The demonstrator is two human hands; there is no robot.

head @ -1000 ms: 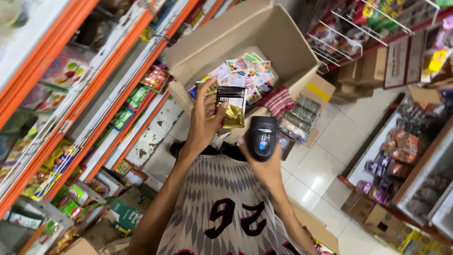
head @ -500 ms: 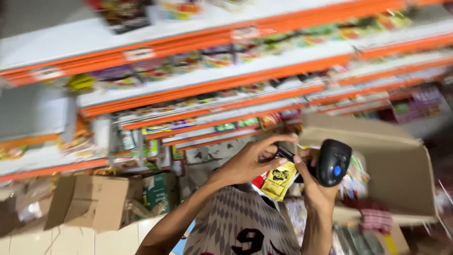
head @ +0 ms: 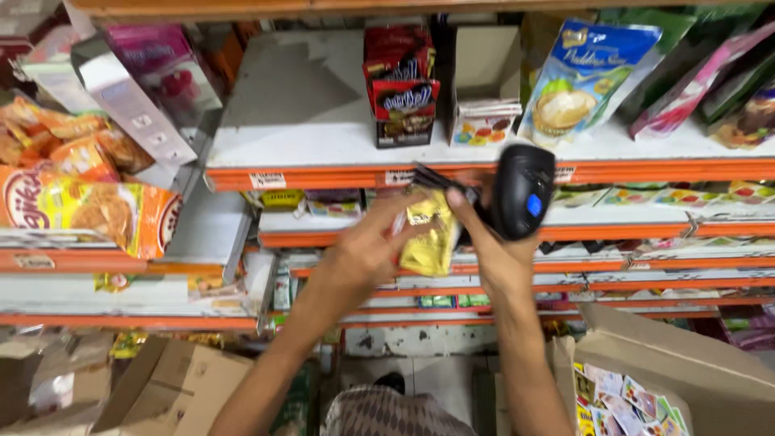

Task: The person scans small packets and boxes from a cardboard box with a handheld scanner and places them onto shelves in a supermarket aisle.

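Both hands have risen from the carton to shelf height since the earlier frame. Nearest, an open brown cardboard carton [head: 686,371] sits at lower right. Left hand [head: 367,246] grasps a blurred yellow-and-black foil sachet [head: 432,234]; right hand [head: 500,258] is clenched around a black handheld barcode scanner [head: 523,192], just beside it. Beyond, a red-and-black snack box [head: 401,89] stands on the white orange-edged metal shelf [head: 307,129].

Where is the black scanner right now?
The black scanner is in the right hand, centre-right of the head view, beside the yellow packet and in front of the orange shelf edge.
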